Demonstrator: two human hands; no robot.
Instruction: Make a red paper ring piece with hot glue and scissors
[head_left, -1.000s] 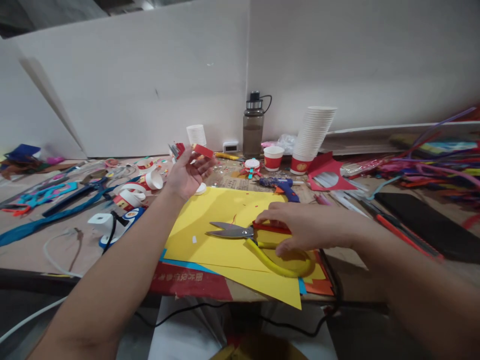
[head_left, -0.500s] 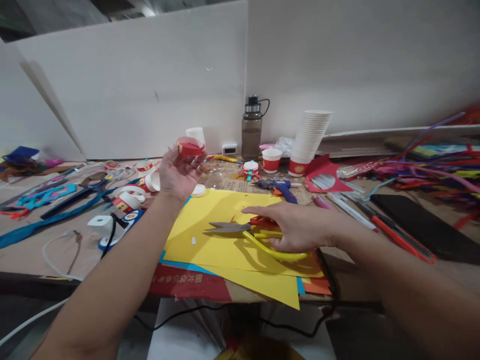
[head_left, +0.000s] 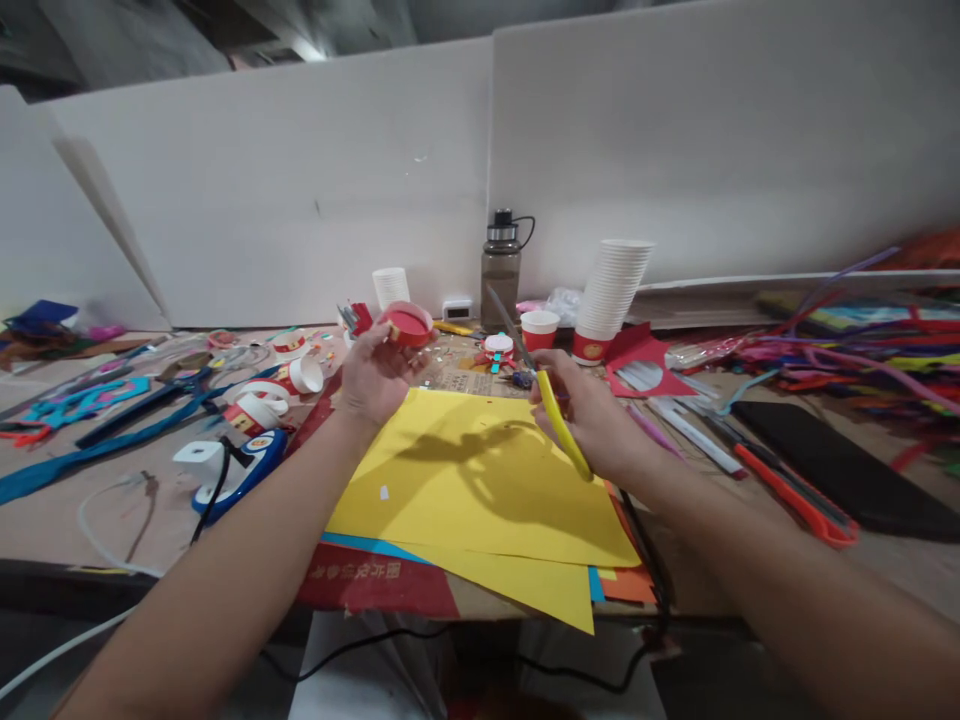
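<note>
My left hand is raised above the table and grips a short red cut-off paper cup piece between its fingertips. My right hand is closed round the yellow handle of a pair of scissors, lifted off the table with the metal blades pointing up and away toward the bottle. Under both hands lies a stack of yellow paper sheets, with blue and orange sheets showing at its lower edges.
A dark water bottle, a tall stack of white paper cups, and a red cup stand at the back. Cut cup rings and blue strips lie left. Pipe cleaners, an orange cutter, a black slab at right.
My right hand picked the yellow scissors up off the yellow paper and raised them, blades upward. My left hand turned the red cup piece and moved slightly right.
</note>
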